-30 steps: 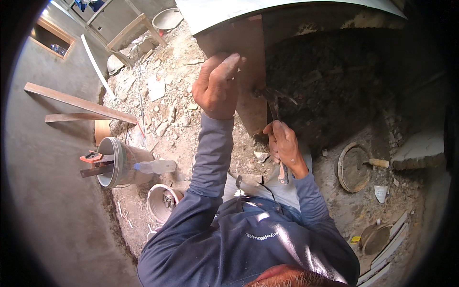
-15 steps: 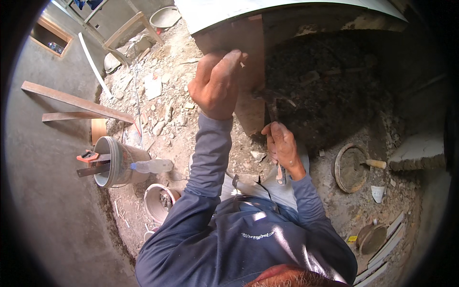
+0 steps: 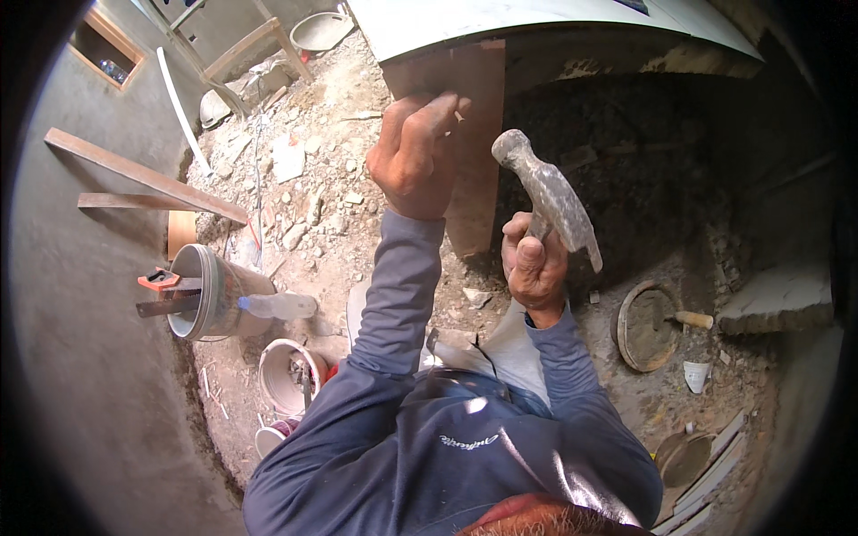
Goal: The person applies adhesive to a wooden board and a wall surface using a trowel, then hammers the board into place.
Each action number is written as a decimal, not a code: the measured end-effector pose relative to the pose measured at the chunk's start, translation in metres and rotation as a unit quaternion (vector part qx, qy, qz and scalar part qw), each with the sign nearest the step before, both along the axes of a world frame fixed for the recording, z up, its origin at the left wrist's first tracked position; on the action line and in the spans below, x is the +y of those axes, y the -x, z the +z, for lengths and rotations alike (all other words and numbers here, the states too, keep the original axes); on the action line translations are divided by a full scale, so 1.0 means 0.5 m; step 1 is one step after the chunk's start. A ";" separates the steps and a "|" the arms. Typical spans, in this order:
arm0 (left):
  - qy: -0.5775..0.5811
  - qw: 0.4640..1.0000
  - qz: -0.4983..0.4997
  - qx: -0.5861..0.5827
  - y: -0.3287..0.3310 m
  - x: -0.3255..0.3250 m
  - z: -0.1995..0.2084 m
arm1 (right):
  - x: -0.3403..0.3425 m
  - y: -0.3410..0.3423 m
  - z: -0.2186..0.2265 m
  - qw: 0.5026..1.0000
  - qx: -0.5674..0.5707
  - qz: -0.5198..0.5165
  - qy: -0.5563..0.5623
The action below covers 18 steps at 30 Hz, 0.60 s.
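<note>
A worn claw hammer (image 3: pixel 554 192) is gripped by its handle in my right hand (image 3: pixel 536 272). Its head is raised, pale and dusty, with the claw pointing down to the right. My left hand (image 3: pixel 411 161) is closed against the upper part of a brown wooden board (image 3: pixel 478 170), fingertips pinched together. Whatever those fingers hold is too small or hidden to make out. The board stands upright below the front edge of a white-topped slab (image 3: pixel 536 22). A gap separates the hammer head from the left hand.
At left stand a bucket (image 3: pixel 210 290) with a saw (image 3: pixel 165 290), a plastic bottle (image 3: pixel 281 306) and a smaller pail (image 3: pixel 290 375). Wooden bars (image 3: pixel 147 174) lean on the wall. Rubble (image 3: pixel 304 192) covers the floor. A round pan (image 3: pixel 645 326) with a wooden-handled tool (image 3: pixel 693 319) lies right.
My right hand has lifted the hammer, its head rising out of the shadow beside the board and turning. My left hand keeps its place on the board, while the whole view has shifted slightly.
</note>
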<state>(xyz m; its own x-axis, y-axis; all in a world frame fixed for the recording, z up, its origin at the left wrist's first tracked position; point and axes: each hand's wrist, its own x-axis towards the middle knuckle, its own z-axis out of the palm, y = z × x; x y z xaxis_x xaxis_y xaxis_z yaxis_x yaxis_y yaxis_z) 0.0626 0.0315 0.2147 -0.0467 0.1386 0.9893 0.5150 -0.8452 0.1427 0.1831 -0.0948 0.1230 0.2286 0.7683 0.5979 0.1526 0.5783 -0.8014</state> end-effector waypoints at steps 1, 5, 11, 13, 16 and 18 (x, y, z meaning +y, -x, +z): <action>-0.003 1.000 0.005 -0.004 -0.002 0.000 0.001 | 0.004 -0.001 -0.005 1.000 -0.020 -0.006 -0.013; -0.007 1.000 -0.012 -0.012 -0.005 0.003 -0.001 | 0.011 -0.014 -0.010 0.993 -0.098 -0.038 -0.056; 0.017 1.000 -0.009 -0.005 0.000 -0.005 0.003 | 0.031 -0.019 0.061 0.979 -0.187 -0.064 -0.047; 0.011 1.000 -0.005 -0.010 -0.004 -0.002 0.005 | 0.023 -0.025 0.043 0.989 -0.133 -0.046 -0.040; 0.019 1.000 -0.009 -0.012 -0.005 -0.004 0.007 | 0.010 -0.044 -0.006 0.989 -0.115 -0.010 -0.098; 0.028 0.999 -0.017 -0.013 -0.006 -0.005 0.008 | 0.013 -0.050 -0.005 0.983 -0.110 0.016 -0.147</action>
